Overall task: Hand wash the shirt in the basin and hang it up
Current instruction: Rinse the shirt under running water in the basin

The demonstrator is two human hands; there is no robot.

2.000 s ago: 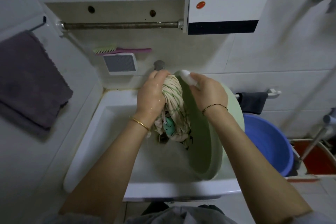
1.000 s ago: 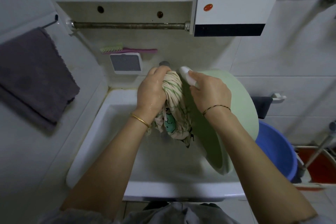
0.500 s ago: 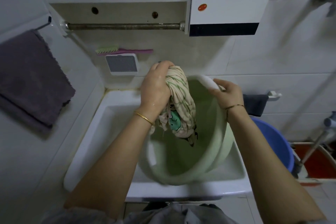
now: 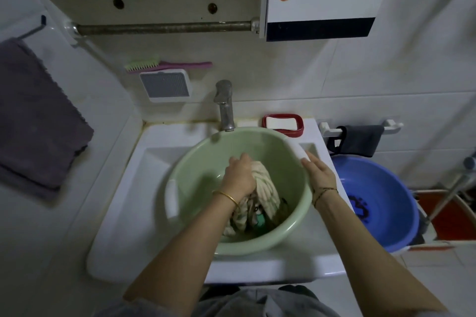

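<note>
A pale green basin [image 4: 195,162] sits level in the white sink [image 4: 123,203], under the metal tap [image 4: 224,105]. My left hand [image 4: 239,177] is inside the basin, closed around the bunched, wet cream shirt [image 4: 266,188] with green stripes. The shirt's lower end rests on the basin floor. My right hand [image 4: 319,175] lies on the basin's right rim with fingers stretched out flat; whether it grips the rim is unclear.
A blue tub [image 4: 381,203] stands on the floor to the right. A red soap dish [image 4: 283,123] with white soap sits behind the basin. A bare metal rod [image 4: 164,28] runs under the shelf. A dark towel [image 4: 36,121] hangs left, a brush [image 4: 164,65] on the wall.
The basin went from tipped on edge to lying flat in the sink. My left hand lowered the shirt into it. My right hand slid along the rim and loosened.
</note>
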